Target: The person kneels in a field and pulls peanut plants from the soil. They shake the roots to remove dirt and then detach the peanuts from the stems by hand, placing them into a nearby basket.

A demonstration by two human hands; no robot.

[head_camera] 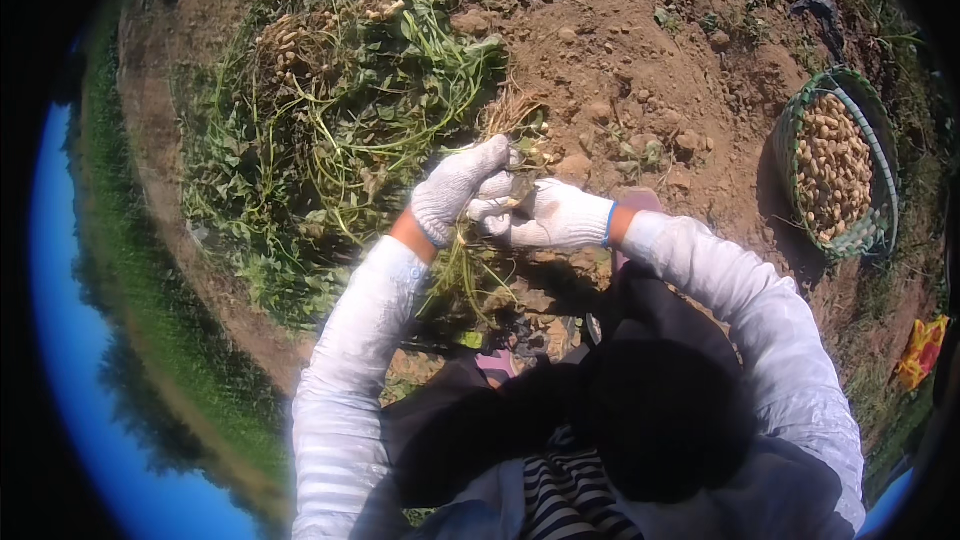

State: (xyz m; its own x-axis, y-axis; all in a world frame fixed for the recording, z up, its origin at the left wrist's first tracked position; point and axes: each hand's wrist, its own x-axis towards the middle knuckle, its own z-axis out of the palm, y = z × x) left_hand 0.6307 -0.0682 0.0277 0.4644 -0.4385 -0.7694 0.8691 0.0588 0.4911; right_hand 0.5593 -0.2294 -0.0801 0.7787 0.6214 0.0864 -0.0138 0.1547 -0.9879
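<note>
Both hands wear white knitted gloves and meet in front of my knees. My left hand (469, 184) is curled around the stems of a pulled peanut plant (465, 277), whose leafy end hangs below the fist. Its pale roots (514, 112) stick out above, over the soil. My right hand (559, 216), in a glove with a blue cuff edge, comes in from the right with bent fingers touching the left hand. A small yellowish bit shows by those fingertips; whether they grip it is hidden. Left of the hands lies a heap of uprooted peanut plants (330, 142) with pods attached.
A green-and-white woven basket (885, 165) with peanuts (832, 165) in it stands at the right. Behind it lies a dark crumpled thing (821, 11). A red-and-yellow bag (922, 351) is at the far right. Clods dot the bare soil (630, 37) ahead.
</note>
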